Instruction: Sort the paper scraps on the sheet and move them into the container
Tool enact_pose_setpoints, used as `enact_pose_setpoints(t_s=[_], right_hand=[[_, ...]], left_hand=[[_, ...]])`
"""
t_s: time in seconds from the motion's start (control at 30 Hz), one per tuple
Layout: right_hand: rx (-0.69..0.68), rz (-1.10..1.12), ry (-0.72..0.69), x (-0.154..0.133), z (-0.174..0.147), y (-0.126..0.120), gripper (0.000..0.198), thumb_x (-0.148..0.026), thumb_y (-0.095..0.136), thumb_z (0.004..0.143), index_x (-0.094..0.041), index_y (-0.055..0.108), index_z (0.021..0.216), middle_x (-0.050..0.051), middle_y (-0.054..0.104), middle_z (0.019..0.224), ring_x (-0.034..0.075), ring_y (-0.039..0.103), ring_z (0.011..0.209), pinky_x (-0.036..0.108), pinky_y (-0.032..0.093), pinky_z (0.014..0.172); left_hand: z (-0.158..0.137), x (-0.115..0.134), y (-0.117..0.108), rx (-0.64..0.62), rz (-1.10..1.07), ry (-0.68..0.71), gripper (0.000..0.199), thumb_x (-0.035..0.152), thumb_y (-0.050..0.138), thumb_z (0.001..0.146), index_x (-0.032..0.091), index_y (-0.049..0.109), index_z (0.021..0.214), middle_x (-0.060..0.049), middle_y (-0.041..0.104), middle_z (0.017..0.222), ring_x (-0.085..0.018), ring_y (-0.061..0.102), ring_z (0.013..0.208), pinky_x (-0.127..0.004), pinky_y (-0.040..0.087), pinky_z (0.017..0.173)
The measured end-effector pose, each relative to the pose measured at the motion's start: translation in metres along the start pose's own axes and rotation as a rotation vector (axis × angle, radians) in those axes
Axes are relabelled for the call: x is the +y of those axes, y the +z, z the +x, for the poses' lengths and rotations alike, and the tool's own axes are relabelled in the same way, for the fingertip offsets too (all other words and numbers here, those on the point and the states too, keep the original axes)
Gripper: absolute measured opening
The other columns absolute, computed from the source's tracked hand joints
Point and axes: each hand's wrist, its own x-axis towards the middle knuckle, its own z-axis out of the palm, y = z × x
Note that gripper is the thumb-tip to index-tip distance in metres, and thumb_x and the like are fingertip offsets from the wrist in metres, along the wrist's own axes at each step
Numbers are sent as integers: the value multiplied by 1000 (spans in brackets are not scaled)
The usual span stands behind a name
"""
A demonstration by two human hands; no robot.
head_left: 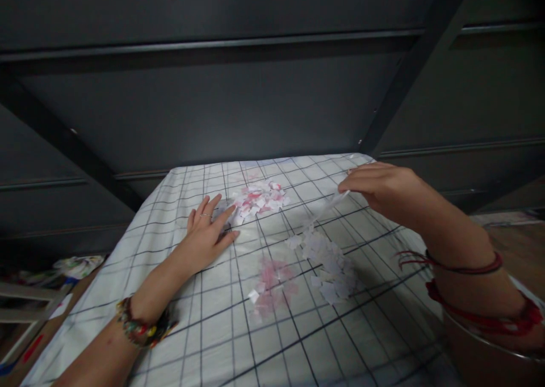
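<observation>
My right hand (377,185) is raised over the right side of the table with its fingers pinched on the gathered top of a thin clear plastic bag (327,207). White paper pieces (330,265) bunch below that top, at the bag's lower part; its outline is hard to see. To the left, my left hand (208,228) has its fingers spread low over the cloth. Its fingertips reach the near-left edge of a pile of white and pink paper pieces (258,200). Closer to me, pinkish pieces (272,285) lie in a blurred patch left of the bag.
A white cloth with dark grid lines (217,341) covers the table. Its far edge meets a dark panelled wall (255,109). At the lower left, beyond the table's side, stands a pale slatted frame (29,319) near a crumpled patterned cloth (79,266).
</observation>
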Motion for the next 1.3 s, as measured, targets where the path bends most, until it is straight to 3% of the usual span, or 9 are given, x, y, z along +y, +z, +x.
enact_pose_setpoints(t_s=[0.3, 0.8, 0.97, 1.3], right_hand=[[-93, 64, 8, -2, 1, 0, 35, 3, 36, 69, -20, 63, 76, 2, 66, 76, 16, 59, 73, 31, 47, 69], [18, 171, 31, -11, 6, -2, 37, 4, 35, 71, -20, 64, 75, 2, 67, 78, 15, 62, 76, 30, 49, 70], [-32, 207, 46, -11, 5, -1, 36, 3, 36, 70, -19, 64, 77, 3, 67, 78, 16, 61, 75, 32, 48, 71], [21, -62, 19, -14, 8, -2, 36, 5, 36, 68, -19, 63, 74, 3, 66, 75, 18, 59, 75, 33, 46, 74]], left_hand=[[0, 0, -1, -1, -1, -3, 48, 43, 43, 88, 23, 44, 131, -13, 23, 145, -39, 12, 134, -62, 22, 100], [1, -1, 1, 14, 14, 0, 47, 44, 42, 88, 24, 47, 130, -13, 26, 144, -39, 15, 133, -61, 23, 100], [1, 0, -1, 1, 16, -3, 47, 44, 42, 88, 22, 48, 130, -15, 25, 144, -40, 14, 134, -61, 23, 100], [1, 0, -1, -16, 21, 0, 46, 42, 44, 88, 22, 49, 129, -15, 24, 143, -41, 14, 133, -63, 24, 99]])
